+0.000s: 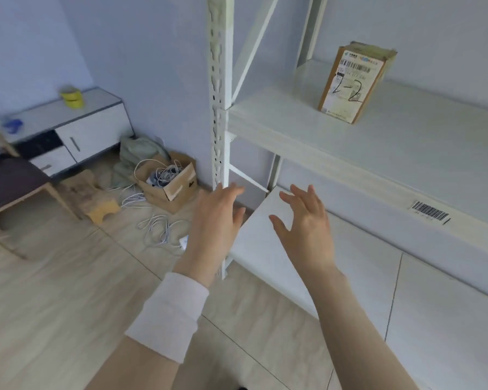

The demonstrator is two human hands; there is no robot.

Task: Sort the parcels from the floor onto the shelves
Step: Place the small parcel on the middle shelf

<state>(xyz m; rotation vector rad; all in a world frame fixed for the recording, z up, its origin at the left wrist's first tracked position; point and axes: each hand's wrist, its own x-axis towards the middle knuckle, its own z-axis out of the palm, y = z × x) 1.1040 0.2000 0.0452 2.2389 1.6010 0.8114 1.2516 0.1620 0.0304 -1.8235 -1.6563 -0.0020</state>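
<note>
Both hands are empty. Left hand [217, 218]: fingers [234, 191] straight and spread, gripping nothing, in front of the white shelf post [221, 108]. Can't tell if the tips touch it. White cuff [169, 313] on that wrist.

Right hand [307, 223]: wide open, thumb out, fingers [299, 192] slightly bent, above the near-left corner of the lower shelf board [350, 263]. It holds nothing; contact unclear.

Parcel [355, 83]: brown carton with a white label and "2-2" handwritten on it. It stands on end on the upper shelf board [378, 153], toward the back, well apart from both hands. Bare board shows on both sides of it and in front. There's a barcode sticker [430, 216] on that board's front edge, right of my right hand.

Open cardboard box [172, 184] on the floor by the wall, left of the post, with tangled white cables inside. Loose cables [155, 226] lie on the floor just beside it. Small wooden stool [96, 198] further left, low cabinet [90, 128] behind it.
</note>
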